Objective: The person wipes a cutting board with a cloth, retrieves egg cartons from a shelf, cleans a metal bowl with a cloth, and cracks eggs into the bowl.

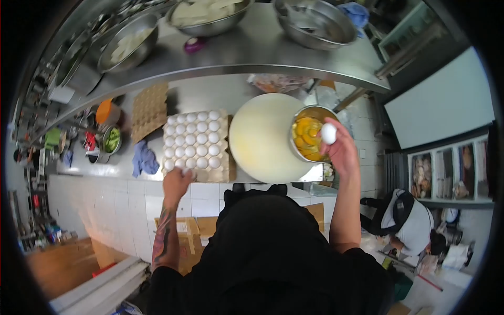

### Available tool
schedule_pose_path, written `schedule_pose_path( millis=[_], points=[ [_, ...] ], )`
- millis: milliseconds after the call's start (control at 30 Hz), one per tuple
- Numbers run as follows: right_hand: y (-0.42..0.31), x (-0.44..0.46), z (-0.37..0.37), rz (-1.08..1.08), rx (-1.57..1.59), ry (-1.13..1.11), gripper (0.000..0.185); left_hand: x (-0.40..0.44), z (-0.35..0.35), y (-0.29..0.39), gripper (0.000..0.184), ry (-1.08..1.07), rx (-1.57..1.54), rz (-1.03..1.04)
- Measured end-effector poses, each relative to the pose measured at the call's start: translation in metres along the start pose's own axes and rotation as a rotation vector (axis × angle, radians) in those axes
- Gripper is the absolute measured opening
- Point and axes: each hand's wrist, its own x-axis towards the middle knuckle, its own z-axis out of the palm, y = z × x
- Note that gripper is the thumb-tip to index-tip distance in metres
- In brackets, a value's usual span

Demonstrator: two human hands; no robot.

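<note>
My right hand [343, 149] grips a white egg [329, 133] above the right side of a metal bowl [297, 150]. Cracked eggs with several orange-yellow yolks [307, 135] lie inside. The bowl stands at the right edge of a round, pale cutting board [265, 139]. At the near left corner of a cardboard egg tray [226, 170], my left hand [177, 182] has its fingers curled in by the front eggs; what they hold, if anything, is hidden. Rows of white eggs [190, 139] fill most of the tray.
Behind the tray lies another egg tray [149, 110], with a blue cloth [144, 158] nearer me. A pot of green vegetables [112, 140] is farther left. Metal bowls [210, 26] stand on the raised shelf [252, 58]. A person [407, 223] bends down at the right.
</note>
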Motion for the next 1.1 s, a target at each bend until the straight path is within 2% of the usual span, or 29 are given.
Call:
schedule_pose_path(
  millis=[33, 67, 133, 167, 233, 267, 300, 333, 400, 467, 533, 600, 633, 667, 733, 767, 900, 967, 1000, 1067, 1100],
  points=[
    [-0.009, 0.002, -0.014, -0.092, 0.03, 0.133, 0.045, -0.002, 0.001, -0.01, 0.033, -0.062, -0.512, -0.181],
    [-0.012, 0.009, -0.03, -0.188, 0.02, 0.287, 0.042, -0.005, 0.009, -0.026, 0.028, 0.007, -0.851, -0.137],
    [-0.011, 0.027, -0.063, -0.325, -0.033, 0.445, 0.039, -0.016, -0.004, -0.037, 0.033, 0.081, -1.13, -0.145],
    [-0.005, 0.04, -0.076, -0.329, -0.032, 0.455, 0.039, -0.02, -0.011, -0.04, 0.034, 0.116, -1.027, -0.104],
    [0.004, 0.064, -0.095, -0.442, 0.059, 0.711, 0.04, -0.024, -0.019, -0.046, 0.036, 0.154, -0.93, -0.058],
    [0.007, 0.07, -0.1, -0.448, 0.057, 0.711, 0.04, -0.024, -0.02, -0.05, 0.037, 0.223, -0.505, 0.109],
    [0.009, 0.076, -0.099, -0.31, 0.019, 0.626, 0.038, -0.025, -0.024, -0.047, 0.038, 0.286, -0.076, 0.264],
    [0.012, 0.081, -0.101, -0.172, -0.017, 0.541, 0.037, -0.027, -0.027, -0.042, 0.038, 0.289, -0.077, 0.265],
    [0.004, 0.079, -0.107, -0.186, 0.004, 0.565, 0.034, -0.033, -0.035, -0.027, 0.042, 0.114, 0.064, 0.259],
    [-0.017, 0.055, -0.076, -0.266, 0.053, 0.597, 0.031, -0.032, -0.043, -0.012, 0.045, 0.092, 0.108, 0.243],
    [-0.014, 0.042, -0.068, -0.249, -0.04, 0.537, 0.03, -0.027, -0.039, -0.009, 0.05, 0.011, 0.269, 0.192],
    [-0.006, 0.036, -0.054, -0.182, -0.375, 0.419, 0.028, -0.02, -0.034, -0.01, 0.05, -0.002, 0.312, 0.195],
    [-0.002, 0.037, -0.046, -0.161, -0.528, 0.442, 0.027, -0.016, -0.032, -0.011, 0.051, -0.01, 0.356, 0.2],
    [0.002, 0.038, -0.045, -0.163, -0.53, 0.447, 0.027, -0.014, -0.033, -0.014, 0.051, -0.01, 0.354, 0.206],
    [0.009, 0.042, -0.044, -0.347, -0.931, 0.342, 0.026, -0.015, -0.039, -0.021, 0.046, 0.002, 0.324, 0.303],
    [0.009, 0.041, -0.044, -0.291, -1.02, 0.344, 0.027, -0.015, -0.043, -0.025, 0.046, 0.001, 0.326, 0.306],
    [0.004, 0.035, -0.033, -0.307, -1.189, 0.27, 0.03, -0.021, -0.045, -0.025, 0.046, 0.062, 0.201, 0.325],
    [0.003, 0.037, -0.03, -0.409, -1.406, 0.202, 0.031, -0.023, -0.04, -0.025, 0.047, 0.106, 0.184, 0.338],
    [0.001, 0.037, -0.027, -0.408, -1.405, 0.198, 0.031, -0.022, -0.035, -0.027, 0.047, 0.144, 0.18, 0.36],
    [-0.004, 0.034, -0.019, -0.242, -1.633, 0.223, 0.037, -0.019, -0.03, -0.034, 0.047, 0.181, 0.177, 0.383],
    [-0.009, 0.033, -0.015, -0.241, -1.633, 0.223, 0.037, -0.018, -0.03, -0.038, 0.046, 0.175, 0.154, 0.383]
  ],
)
